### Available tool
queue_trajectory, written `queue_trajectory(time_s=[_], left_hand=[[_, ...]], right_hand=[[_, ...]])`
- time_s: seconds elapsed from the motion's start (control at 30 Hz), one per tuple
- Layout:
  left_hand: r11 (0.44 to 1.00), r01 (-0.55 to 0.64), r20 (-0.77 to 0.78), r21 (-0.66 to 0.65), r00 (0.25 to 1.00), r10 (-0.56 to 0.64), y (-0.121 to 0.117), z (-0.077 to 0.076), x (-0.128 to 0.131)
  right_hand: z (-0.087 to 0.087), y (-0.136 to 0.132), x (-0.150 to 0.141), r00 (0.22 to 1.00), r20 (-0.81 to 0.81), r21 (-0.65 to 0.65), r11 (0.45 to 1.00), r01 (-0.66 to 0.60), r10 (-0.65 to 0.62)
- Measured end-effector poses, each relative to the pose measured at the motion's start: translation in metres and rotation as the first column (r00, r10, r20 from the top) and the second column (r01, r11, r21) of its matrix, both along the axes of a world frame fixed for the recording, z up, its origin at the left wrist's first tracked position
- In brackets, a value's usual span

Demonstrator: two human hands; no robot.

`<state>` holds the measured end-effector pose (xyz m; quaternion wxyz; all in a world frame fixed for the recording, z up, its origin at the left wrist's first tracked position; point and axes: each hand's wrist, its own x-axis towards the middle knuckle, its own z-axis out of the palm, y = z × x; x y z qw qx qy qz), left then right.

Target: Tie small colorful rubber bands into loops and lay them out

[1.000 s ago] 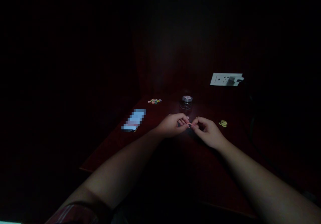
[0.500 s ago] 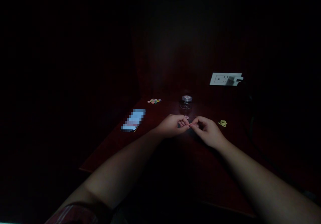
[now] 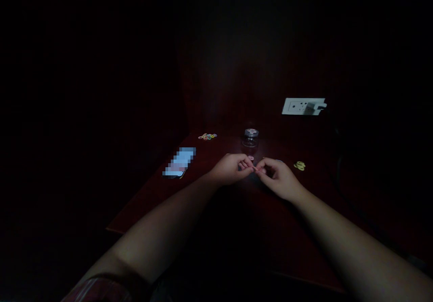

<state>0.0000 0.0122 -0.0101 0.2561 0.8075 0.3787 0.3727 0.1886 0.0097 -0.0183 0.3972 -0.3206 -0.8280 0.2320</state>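
My left hand [image 3: 232, 168] and my right hand [image 3: 278, 176] meet over the middle of the dark red table, fingertips almost touching. Between them they pinch a small pinkish elastic band [image 3: 255, 168], mostly covered by the fingers. Just beyond the left fingertips lies a pink elastic band [image 3: 251, 157]. Behind it stands a clear jar [image 3: 250, 140] with a lid on. A pile of yellow elastic bands [image 3: 299, 166] sits to the right of my right hand. Farther back on the left is a cluster of elastic bands in mixed colours [image 3: 207, 136].
A phone [image 3: 180, 162], its screen blurred out, lies near the left edge of the table [image 3: 142, 207]. On the back wall a white socket plate [image 3: 303, 106] holds a plug, and a dark cable runs down the right side. The surroundings are very dark.
Both hands stay at nearly the same spot, with a slight shift of the fingertips around the pinkish band. The whole view has moved very little.
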Motion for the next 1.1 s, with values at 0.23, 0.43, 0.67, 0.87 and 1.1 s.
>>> queue_trajectory(time_s=[0.23, 0.43, 0.67, 0.87, 1.1], left_hand=[[1.0, -0.027, 0.045, -0.01, 0.999, 0.028, 0.0043, -0.0022, 0.0001], [0.995, -0.094, 0.052, -0.025, 0.994, 0.095, 0.0009, 0.0048, 0.0018], [0.996, -0.092, 0.061, -0.009, 0.994, 0.092, -0.0012, 0.0043, 0.0047], [0.999, -0.045, 0.071, -0.02, 0.996, 0.046, 0.0, 0.003, 0.0041], [1.0, -0.009, 0.054, -0.014, 0.998, 0.01, -0.0037, 0.0046, 0.0024]], right_hand=[[0.0065, -0.0086, -0.0026, 1.0, 0.003, 0.03, 0.999, -0.028, 0.028], [0.0056, -0.0066, -0.0002, 1.0, 0.001, 0.059, 0.998, -0.016, 0.016], [0.0035, -0.0045, -0.0015, 0.999, -0.033, 0.034, 0.999, 0.011, -0.01], [0.007, -0.0091, -0.0034, 0.998, -0.055, 0.049, 0.999, 0.0, 0.003], [0.0019, -0.0031, 0.0001, 0.989, -0.126, 0.078, 0.993, 0.093, -0.083]])
